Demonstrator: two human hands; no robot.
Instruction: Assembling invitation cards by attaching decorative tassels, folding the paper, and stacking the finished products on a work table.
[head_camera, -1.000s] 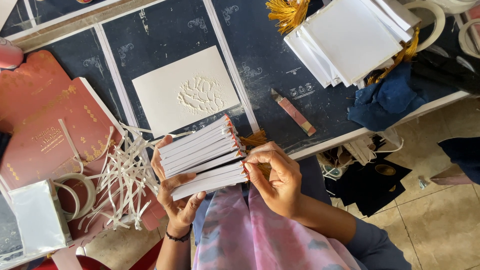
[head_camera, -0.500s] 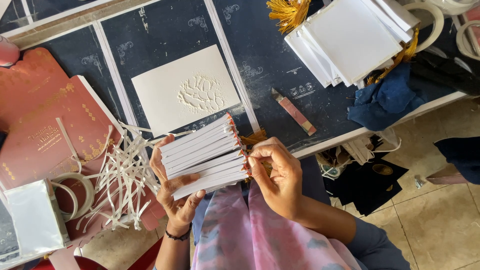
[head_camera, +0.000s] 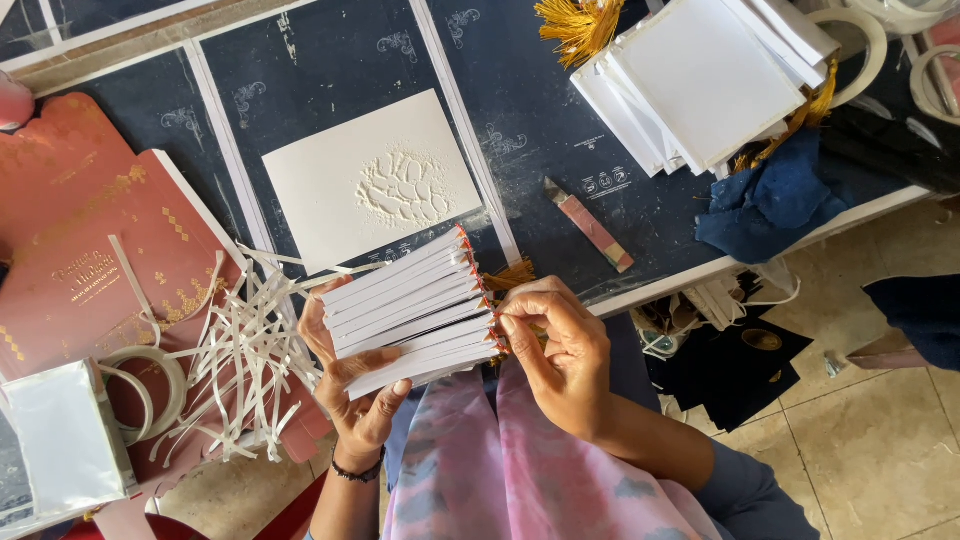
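Left hand (head_camera: 360, 385) cups a fanned stack of white cards (head_camera: 415, 310) from below, fingers curled shut around it, thumb across the lower cards. Right hand (head_camera: 560, 350) closed at the stack's right edge, fingertips (head_camera: 510, 325) pinching the orange-tipped card corners. Stack sits above the lap, just at the near edge of the dark desk (head_camera: 330, 70), tilted.

On the desk: embossed white sheet (head_camera: 370, 190) just behind the stack; small cutter knife (head_camera: 590, 225) to its right; second pile of white cards (head_camera: 700, 75) at far right with gold tassels (head_camera: 575, 25) beside it; blue cloth (head_camera: 770, 205) below that pile. Left side: red folders (head_camera: 70, 240), heap of white paper strips (head_camera: 245, 350), tape roll (head_camera: 145, 375), clear plastic packet (head_camera: 55, 440).
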